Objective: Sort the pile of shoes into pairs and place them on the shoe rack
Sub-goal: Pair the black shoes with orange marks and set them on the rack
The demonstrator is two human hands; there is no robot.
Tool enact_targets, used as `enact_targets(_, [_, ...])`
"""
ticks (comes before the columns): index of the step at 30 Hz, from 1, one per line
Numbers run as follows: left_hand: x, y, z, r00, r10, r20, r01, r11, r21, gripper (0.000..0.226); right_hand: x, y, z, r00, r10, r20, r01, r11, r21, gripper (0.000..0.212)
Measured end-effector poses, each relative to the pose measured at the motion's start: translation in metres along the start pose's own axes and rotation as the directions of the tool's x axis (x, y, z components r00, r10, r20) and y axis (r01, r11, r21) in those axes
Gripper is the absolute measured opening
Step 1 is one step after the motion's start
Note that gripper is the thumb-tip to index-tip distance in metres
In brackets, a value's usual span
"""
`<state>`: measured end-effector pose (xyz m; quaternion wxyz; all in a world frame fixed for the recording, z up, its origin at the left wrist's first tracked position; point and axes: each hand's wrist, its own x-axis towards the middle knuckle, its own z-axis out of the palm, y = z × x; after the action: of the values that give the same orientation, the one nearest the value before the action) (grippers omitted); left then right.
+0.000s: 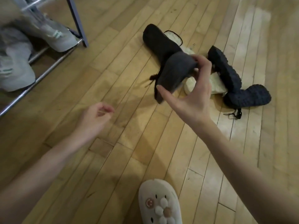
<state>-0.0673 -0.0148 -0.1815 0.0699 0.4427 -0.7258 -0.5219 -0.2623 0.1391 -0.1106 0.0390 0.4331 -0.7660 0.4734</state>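
My right hand (192,94) grips a dark grey shoe (173,73), thumb at one end and fingers over the other, lifted just above the wooden floor. Behind it a second dark grey shoe (160,41) lies on the floor. To the right, two dark shoes lie with their knobbly soles showing (224,68) (249,96) on cream-coloured lining (216,84). My left hand (95,117) hovers over the floor with fingers loosely curled, holding nothing. The shoe rack (48,67) stands at the upper left with pale grey sneakers (53,34) (14,70) on its lowest bars.
A white clog with a smiley charm and flower charms (160,204) is on a foot at the bottom centre. The rack's dark upright post (77,21) reaches the floor near the pile. Wooden floorboards run between the rack and the shoes.
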Motion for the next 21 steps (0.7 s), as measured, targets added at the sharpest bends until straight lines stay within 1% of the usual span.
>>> enact_targets(1, [0.0, 0.001, -0.002, 1.0, -0.01, -0.011, 0.01, 1.0, -0.02, 0.011, 0.0, -0.002, 0.005, 0.999, 0.01, -0.043, -0.009, 1.0, 0.029, 0.083])
enact_targets(2, [0.001, 0.001, -0.004, 1.0, -0.02, -0.021, 0.019, 0.999, -0.035, 0.011, -0.004, -0.001, 0.01, 0.998, 0.05, -0.048, -0.047, 0.998, 0.048, 0.083])
enact_targets(3, [0.0, 0.001, -0.005, 0.999, -0.03, -0.027, 0.029, 0.999, -0.044, 0.012, -0.01, 0.002, 0.018, 0.993, 0.119, -0.015, -0.118, 0.991, 0.063, 0.083])
enact_targets(5, [-0.002, -0.001, -0.004, 0.998, -0.05, -0.038, 0.048, 0.997, -0.053, 0.014, -0.031, 0.009, 0.035, 0.956, 0.272, 0.105, -0.28, 0.957, 0.071, 0.082])
enact_targets(6, [-0.003, -0.002, -0.003, 0.997, -0.058, -0.042, 0.056, 0.997, -0.056, 0.012, -0.044, 0.014, 0.043, 0.937, 0.316, 0.15, -0.325, 0.944, 0.046, 0.081])
enact_targets(9, [-0.009, -0.003, 0.001, 0.997, -0.075, -0.032, 0.072, 0.994, -0.077, 0.012, -0.078, 0.028, 0.057, 0.887, 0.386, 0.253, -0.384, 0.921, -0.059, 0.082])
enact_targets(11, [-0.01, -0.005, 0.006, 0.995, -0.098, -0.014, 0.097, 0.993, -0.065, 0.011, -0.093, 0.036, 0.06, 0.85, 0.414, 0.326, -0.398, 0.91, -0.12, 0.086])
enact_targets(14, [-0.007, -0.007, 0.015, 0.99, -0.141, 0.014, 0.142, 0.989, -0.04, 0.014, -0.099, 0.043, 0.062, 0.821, 0.42, 0.387, -0.368, 0.907, -0.206, 0.088])
enact_targets(15, [-0.006, -0.008, 0.018, 0.989, -0.149, 0.016, 0.15, 0.988, -0.04, 0.014, -0.098, 0.044, 0.06, 0.807, 0.414, 0.421, -0.359, 0.91, -0.208, 0.084])
enact_targets(18, [-0.002, -0.008, 0.029, 0.986, -0.16, 0.043, 0.163, 0.985, -0.06, 0.01, -0.082, 0.047, 0.047, 0.759, 0.39, 0.521, -0.366, 0.918, -0.154, 0.064])
enact_targets(19, [-0.001, -0.007, 0.033, 0.986, -0.161, 0.054, 0.164, 0.984, -0.066, 0.008, -0.072, 0.051, 0.042, 0.768, 0.381, 0.516, -0.359, 0.922, -0.146, 0.058])
enact_targets(20, [0.001, -0.008, 0.037, 0.985, -0.163, 0.056, 0.167, 0.984, -0.067, 0.007, -0.059, 0.058, 0.038, 0.792, 0.374, 0.482, -0.348, 0.926, -0.146, 0.051])
enact_targets(21, [0.003, -0.008, 0.04, 0.984, -0.168, 0.061, 0.171, 0.984, -0.051, 0.011, -0.042, 0.067, 0.037, 0.825, 0.374, 0.424, -0.341, 0.927, -0.154, 0.044])
